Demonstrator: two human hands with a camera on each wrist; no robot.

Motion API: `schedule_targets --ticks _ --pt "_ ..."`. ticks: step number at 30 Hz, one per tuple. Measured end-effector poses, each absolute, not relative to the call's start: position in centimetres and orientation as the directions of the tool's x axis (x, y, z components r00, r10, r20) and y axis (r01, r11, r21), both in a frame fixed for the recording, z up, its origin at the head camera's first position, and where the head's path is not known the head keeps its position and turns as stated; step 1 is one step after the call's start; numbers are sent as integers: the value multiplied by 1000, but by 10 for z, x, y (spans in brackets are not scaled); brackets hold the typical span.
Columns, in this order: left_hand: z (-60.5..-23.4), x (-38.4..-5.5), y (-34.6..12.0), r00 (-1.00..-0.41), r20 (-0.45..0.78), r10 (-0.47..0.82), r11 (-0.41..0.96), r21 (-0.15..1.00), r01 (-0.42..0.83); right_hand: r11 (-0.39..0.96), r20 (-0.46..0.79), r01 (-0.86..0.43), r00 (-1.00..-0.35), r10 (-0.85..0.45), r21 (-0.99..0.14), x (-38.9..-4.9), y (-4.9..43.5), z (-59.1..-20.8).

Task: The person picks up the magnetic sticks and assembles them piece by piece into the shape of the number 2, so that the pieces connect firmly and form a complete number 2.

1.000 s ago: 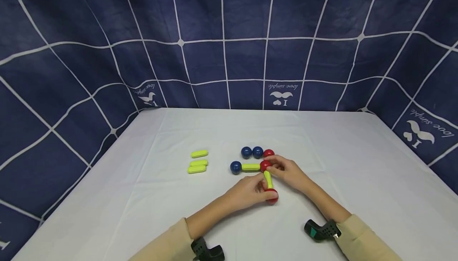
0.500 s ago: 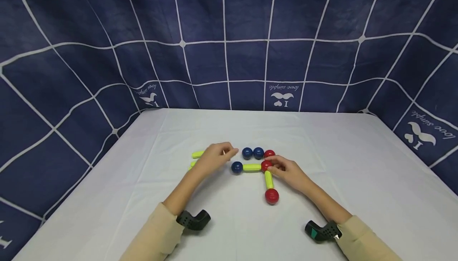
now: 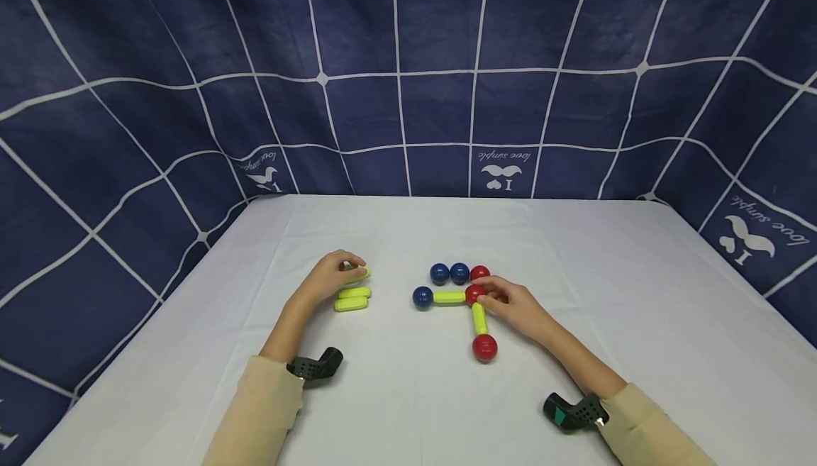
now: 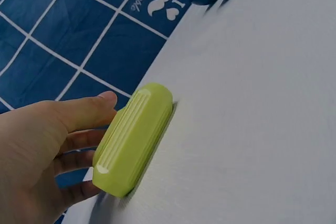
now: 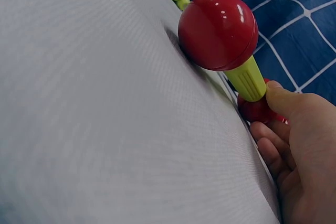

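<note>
My left hand (image 3: 328, 276) bends over the farthest yellow rod (image 3: 367, 273), thumb and fingers around it and mostly covering it. Two more yellow rods (image 3: 353, 293) lie side by side just nearer; in the left wrist view a yellow rod (image 4: 135, 139) stands in front of the fingers. My right hand (image 3: 518, 308) pinches the red corner ball (image 3: 472, 293) of an L-shaped assembly. From that ball one yellow rod (image 3: 449, 298) runs left to a blue ball (image 3: 423, 298). Another yellow rod (image 3: 479, 319) runs toward me to a red ball (image 3: 485, 347).
Behind the assembly, two blue balls (image 3: 449, 273) and a loose red ball (image 3: 480, 272) sit in a row. A white cloth (image 3: 408, 409) covers the table. A dark blue curtain (image 3: 357, 111) with white lines surrounds its back and sides.
My left hand has let go of the near red ball and its rod, and has moved left to the loose yellow rods. My right hand stays at the corner ball.
</note>
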State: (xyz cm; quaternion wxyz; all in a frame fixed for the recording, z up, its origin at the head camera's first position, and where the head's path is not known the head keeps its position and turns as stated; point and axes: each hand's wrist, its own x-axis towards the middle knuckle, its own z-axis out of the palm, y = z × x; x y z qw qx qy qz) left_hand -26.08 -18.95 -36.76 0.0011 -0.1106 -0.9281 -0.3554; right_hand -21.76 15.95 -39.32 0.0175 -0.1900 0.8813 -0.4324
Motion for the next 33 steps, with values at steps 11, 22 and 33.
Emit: schedule_targets --ticks 11,22,33 --pt "-389 -265 -201 -981 58 186 671 722 170 523 117 -317 -918 -379 -791 -222 163 -401" --pt "-393 -269 -197 -990 65 128 667 733 134 541 97 -303 -922 -375 -784 -213 159 -383" --pt "-383 -265 -182 -970 213 119 661 712 237 539 84 -279 -930 -358 -794 -227 164 -398"
